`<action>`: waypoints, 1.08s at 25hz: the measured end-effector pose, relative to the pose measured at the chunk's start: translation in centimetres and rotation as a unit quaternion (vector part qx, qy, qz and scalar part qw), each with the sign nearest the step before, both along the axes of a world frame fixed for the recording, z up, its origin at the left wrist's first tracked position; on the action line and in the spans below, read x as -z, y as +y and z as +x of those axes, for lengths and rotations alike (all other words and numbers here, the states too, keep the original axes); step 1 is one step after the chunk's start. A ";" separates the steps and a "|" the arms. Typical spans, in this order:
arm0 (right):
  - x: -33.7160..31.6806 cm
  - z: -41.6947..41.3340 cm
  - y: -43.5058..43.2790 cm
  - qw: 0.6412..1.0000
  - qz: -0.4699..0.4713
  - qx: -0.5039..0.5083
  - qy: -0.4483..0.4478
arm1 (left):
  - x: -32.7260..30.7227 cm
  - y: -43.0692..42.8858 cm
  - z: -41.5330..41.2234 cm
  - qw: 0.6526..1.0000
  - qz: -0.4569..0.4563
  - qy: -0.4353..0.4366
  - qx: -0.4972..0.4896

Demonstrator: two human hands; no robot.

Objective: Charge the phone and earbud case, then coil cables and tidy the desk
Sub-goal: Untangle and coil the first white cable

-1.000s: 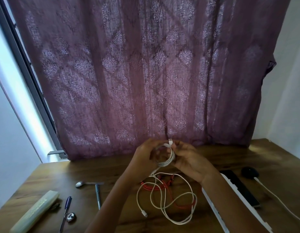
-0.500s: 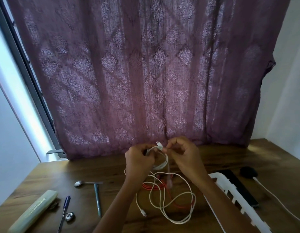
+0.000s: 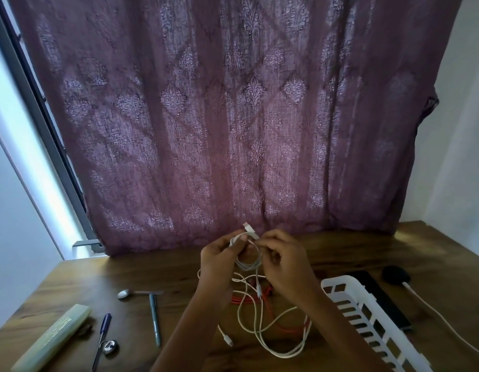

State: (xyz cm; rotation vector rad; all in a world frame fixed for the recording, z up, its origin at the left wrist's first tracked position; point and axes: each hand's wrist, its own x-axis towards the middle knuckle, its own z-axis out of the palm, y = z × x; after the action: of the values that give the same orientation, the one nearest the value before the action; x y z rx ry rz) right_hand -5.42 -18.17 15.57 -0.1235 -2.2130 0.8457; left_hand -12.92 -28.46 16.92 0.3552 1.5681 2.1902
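Above the wooden desk, my left hand grips a small coil of white cable, its plug sticking up. My right hand pinches the same cable at the coil's top right. The loose rest of the white cable hangs down and sprawls on the desk over a red cable. At the right lies a dark phone, partly behind a basket. Beyond it sits a black earbud case with a white charging cable plugged in.
A white slotted basket stands at the right by my forearm. On the left lie a spoon, a grey pen, a blue pen, a small metal object and a pale long case. A purple curtain hangs behind.
Both hands have shifted slightly left and turned the coil, with another loop of white cable added. The view has tilted, so the white basket now shows more fully at the right.
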 end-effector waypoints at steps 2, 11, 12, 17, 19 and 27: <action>-0.4 0.2 -0.1 0.999 -0.050 -0.019 0.000 | 0.2 -0.2 -0.1 1.000 0.011 0.008 0.024; -2.9 -0.5 1.8 0.888 -0.428 -0.082 -0.150 | 0.0 -0.3 0.6 0.985 -0.037 0.160 0.046; -3.1 -0.4 1.9 0.883 -0.433 -0.081 -0.162 | 0.0 -0.1 0.7 0.985 -0.043 0.164 0.037; -3.9 0.3 2.1 0.948 -0.257 -0.020 -0.184 | 0.8 0.1 0.7 0.970 -0.085 0.226 -0.018; -4.1 0.5 2.0 0.971 -0.165 0.001 -0.175 | 0.9 0.2 0.9 0.958 -0.107 0.261 -0.047; -3.9 1.5 2.9 0.931 -0.314 -0.087 -0.167 | 0.0 -1.5 -0.1 0.944 -0.072 0.305 0.100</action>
State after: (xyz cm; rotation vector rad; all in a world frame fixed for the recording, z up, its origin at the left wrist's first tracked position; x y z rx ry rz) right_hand -3.89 -15.30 19.43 -0.4082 -2.1917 1.7233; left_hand -12.99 -29.94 16.89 1.1793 1.8788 1.8868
